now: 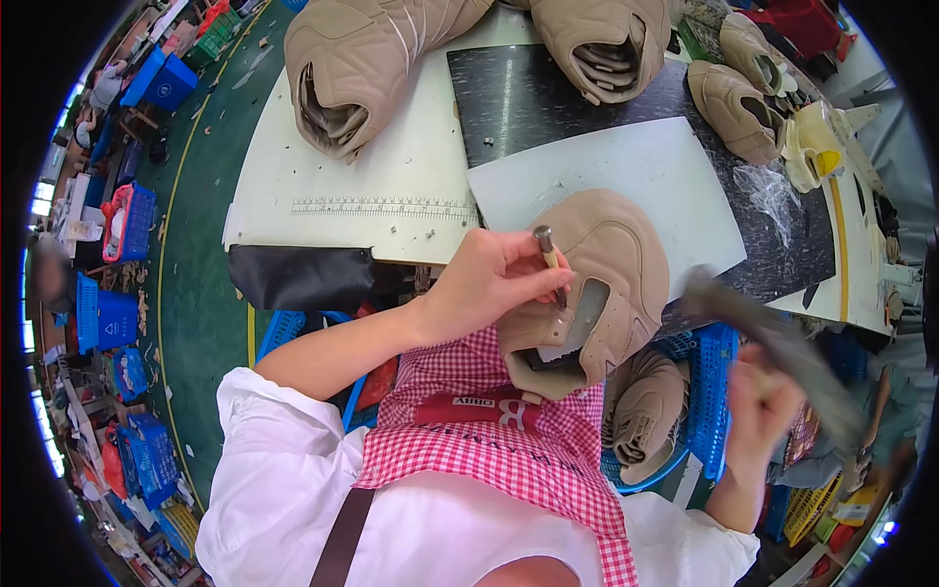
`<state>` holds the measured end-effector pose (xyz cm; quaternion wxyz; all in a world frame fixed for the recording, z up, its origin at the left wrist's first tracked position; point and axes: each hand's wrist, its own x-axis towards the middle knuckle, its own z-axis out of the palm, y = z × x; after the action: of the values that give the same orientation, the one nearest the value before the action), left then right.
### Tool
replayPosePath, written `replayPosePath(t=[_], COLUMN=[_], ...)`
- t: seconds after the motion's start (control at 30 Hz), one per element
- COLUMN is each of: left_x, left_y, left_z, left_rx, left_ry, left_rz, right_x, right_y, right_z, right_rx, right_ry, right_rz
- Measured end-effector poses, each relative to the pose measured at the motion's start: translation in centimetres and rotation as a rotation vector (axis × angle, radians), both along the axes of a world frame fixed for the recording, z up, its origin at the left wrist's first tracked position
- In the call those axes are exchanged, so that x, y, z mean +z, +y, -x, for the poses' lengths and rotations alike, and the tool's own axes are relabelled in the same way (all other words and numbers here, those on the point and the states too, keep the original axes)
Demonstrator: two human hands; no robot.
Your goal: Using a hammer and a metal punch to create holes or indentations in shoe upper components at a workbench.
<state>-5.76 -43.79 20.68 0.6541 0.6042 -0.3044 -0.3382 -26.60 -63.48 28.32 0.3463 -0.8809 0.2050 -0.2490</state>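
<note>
Tan stitched shoe upper (pixel 626 230) w/ oblong cutout, part on white sheet (pixel 675 161). Slim metal-topped hand punch (pixel 550 256), tip down nr cutout. Dark hammer-like tool (pixel 792 352), blurred, slants R of upper

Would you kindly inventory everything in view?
Table: one, white, ahead
Board: one, black, on table
Sheet: one, white, on board
Plastic: some, clear, on board
Shoe upper: one, tan, partly over sheet
Upper stacks: two, tan, far side
Loose uppers: two, tan, far right
Basket: one, blue, below table
Crates: several, blue, left
Apron: one, red-white, worn
Slim tool: one, metallic, left hand
Blurred tool: one, dark, right hand
Left hand: one, bare, centre
Right hand: one, bare, right
</note>
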Motion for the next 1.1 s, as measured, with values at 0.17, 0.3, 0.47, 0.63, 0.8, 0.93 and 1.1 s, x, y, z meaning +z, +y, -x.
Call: replayPosePath(t=[0.17,0.3,0.47,0.63,0.8,0.93,1.1], left_x=[1.0,0.5,0.1,0.6,1.2,-0.3,0.4], left_y=[-0.7,-0.6,-0.5,-1.2,-1.0,-1.4,-1.1], left_z=[0.5,1.1,-0.8,-0.5,0.0,-1.8,-1.5], left_rx=[-0.018,0.018,0.025,0.015,-0.063,-0.001,0.037], left_ry=[-0.451,-0.988,-0.024,-0.078,-0.93,0.064,0.128], left_rz=[-0.068,0.112,-0.065,-0.004,-0.138,-0.011,0.017], right_x=[6.4,2.7,-0.2,-0.1,3.1,1.0,1.7], right_y=[-1.0,2.6,0.6,-6.6,1.5,1.0,-1.1], right_z=[1.3,-4.3,-2.6,5.6,-2.3,-5.0,-1.6], right_rx=[0.464,0.361,0.229,-0.102,0.2,0.296,0.051], right_ry=[-0.588,0.475,0.052,-0.732,0.236,0.263,0.05], right_rz=[-0.552,0.195,-0.07,-0.506,0.539,0.019,0.186])
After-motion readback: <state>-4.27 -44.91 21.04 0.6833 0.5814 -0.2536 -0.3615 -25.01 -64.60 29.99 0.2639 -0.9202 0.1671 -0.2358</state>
